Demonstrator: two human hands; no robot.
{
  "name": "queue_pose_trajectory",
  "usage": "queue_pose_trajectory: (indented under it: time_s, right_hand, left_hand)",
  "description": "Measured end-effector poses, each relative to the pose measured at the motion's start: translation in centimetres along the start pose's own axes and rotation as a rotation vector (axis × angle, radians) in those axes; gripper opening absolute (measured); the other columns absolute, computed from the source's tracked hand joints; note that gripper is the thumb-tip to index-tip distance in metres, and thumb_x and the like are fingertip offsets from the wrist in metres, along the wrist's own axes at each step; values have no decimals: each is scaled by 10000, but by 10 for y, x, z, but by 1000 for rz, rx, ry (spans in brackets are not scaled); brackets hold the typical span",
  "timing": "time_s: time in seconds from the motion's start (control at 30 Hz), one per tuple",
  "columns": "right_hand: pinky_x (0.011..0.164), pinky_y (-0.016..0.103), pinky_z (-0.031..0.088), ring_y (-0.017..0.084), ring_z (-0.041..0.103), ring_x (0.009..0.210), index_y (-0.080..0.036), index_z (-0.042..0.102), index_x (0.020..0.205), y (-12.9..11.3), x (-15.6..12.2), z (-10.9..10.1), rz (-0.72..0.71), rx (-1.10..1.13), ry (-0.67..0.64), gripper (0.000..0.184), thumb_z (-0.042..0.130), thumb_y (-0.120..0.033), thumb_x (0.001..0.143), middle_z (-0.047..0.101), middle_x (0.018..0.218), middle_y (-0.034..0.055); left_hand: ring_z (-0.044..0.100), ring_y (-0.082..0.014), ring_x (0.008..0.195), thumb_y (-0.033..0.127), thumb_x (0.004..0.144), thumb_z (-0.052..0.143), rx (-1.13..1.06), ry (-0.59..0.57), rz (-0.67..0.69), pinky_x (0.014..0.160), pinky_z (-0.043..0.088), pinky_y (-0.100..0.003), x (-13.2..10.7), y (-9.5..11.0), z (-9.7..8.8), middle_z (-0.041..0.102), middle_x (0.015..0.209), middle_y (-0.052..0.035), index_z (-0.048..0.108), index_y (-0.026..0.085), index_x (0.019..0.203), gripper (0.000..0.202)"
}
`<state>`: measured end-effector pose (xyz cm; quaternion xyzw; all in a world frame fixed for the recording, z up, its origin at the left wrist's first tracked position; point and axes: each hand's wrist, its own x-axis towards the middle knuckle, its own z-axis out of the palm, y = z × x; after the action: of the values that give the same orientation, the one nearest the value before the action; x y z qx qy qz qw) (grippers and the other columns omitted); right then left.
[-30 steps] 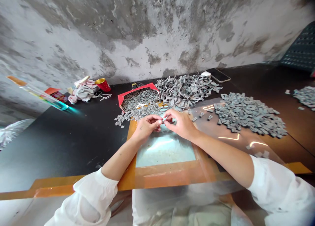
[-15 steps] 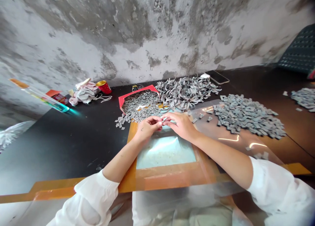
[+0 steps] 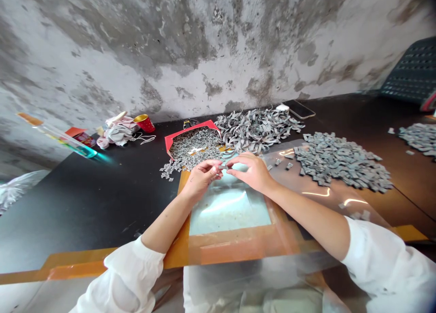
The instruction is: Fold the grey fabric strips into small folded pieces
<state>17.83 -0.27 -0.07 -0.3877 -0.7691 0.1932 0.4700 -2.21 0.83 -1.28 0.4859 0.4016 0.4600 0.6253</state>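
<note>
My left hand and my right hand meet over the taped light-blue sheet. Between their fingertips is a small grey piece, with thumb and fingers of both hands pinched at it. Its exact shape is too small to make out. Just beyond my left hand, a red-edged box lies on the table with many tiny grey pieces in it and spilling out of its near side. Behind my right hand is a heap of grey strips.
To the right lies a pile of short grey folded pieces, partly on clear plastic film. A phone rests near the wall. At the left are a red cup, crumpled cloth and a clear tube with blue liquid. A dark basket stands far right.
My fingertips have drawn slightly apart, and the small grey piece now shows between them. My view has shifted a little; the piles look unchanged.
</note>
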Motion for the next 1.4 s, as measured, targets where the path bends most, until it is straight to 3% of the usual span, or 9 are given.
queue_pose_trajectory:
  time_s: [0.17,0.3,0.5,0.73,1.03,1.23,1.4]
  right_hand:
    - [852,319,453,178,630,899,-256,729,897,-1,0,-1,24,27,-43,111,720,-304,797,738,897,-1]
    - [870,328,450,180,625,909,-256,736,896,0,0,0,-42,2,-61,115,727,-307,793,737,905,3]
    - [872,357,462,200,590,946,-282,747,926,5,-2,2,-66,-63,21,156,742,-317,775,689,950,31]
    - [833,350,463,200,571,903,-287,749,927,6,-3,3,-74,-78,7,152,740,-313,777,675,915,30]
    - [845,362,408,207,512,884,-314,766,921,5,-3,2,-132,-219,-3,148,740,-338,777,656,890,32]
    - [797,347,400,200,531,835,-279,767,908,5,-4,4,-118,-219,-90,122,719,-314,801,699,836,24]
    - [806,308,457,174,621,845,-236,740,974,-3,-4,6,20,-10,-101,198,723,-214,779,738,895,14]
  left_hand:
    - [577,-109,652,449,673,790,78,-25,67,649,495,-248,0,-2,0,642,750,-16,679,176,823,330]
    - [560,-107,688,423,745,734,133,-100,134,642,487,-231,-1,1,3,613,781,-13,636,167,768,275]
    - [626,-152,786,418,739,729,186,-95,18,693,536,-269,-3,7,7,655,817,-28,614,165,782,281]
    - [615,-106,605,379,687,784,197,-79,-19,626,516,-234,-1,4,4,643,680,14,600,164,801,305]
    - [566,-70,541,344,685,785,183,-93,-30,574,513,-213,0,-1,1,614,689,45,547,177,875,348]
    - [619,-123,662,280,705,762,301,-47,122,555,522,-222,1,-2,5,634,748,24,439,201,827,354]
    - [609,-111,654,240,698,761,343,-24,212,566,516,-211,2,-3,5,606,735,31,515,183,831,286]
